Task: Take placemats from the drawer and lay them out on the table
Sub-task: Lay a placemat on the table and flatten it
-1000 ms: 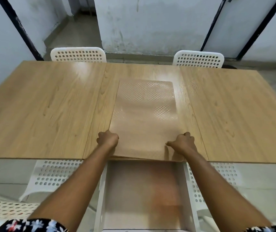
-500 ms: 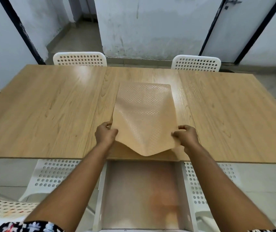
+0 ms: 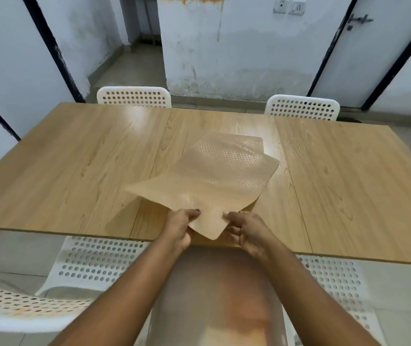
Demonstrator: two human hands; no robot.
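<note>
Head view: two hands lift a tan placemat over the near edge of a wooden table.

At lower centre of the frame, the left hand [image 3: 180,227] pinches the placemat [image 3: 214,179] with thumb on top and fingers curled beneath, and the right hand [image 3: 246,229] pinches it just beside, on the other side of the corner that droops between them. The sheet rises from the hands toward the centre of the frame, twisted, one corner jutting left and the dotted far part touching the table [image 3: 74,166]. More tan sheet lies flat underneath on the tabletop. Below the hands, the open drawer [image 3: 214,295] fills the bottom centre. White perforated chairs stand at upper left [image 3: 134,97], upper right [image 3: 301,108] and lower left [image 3: 92,263].
</note>
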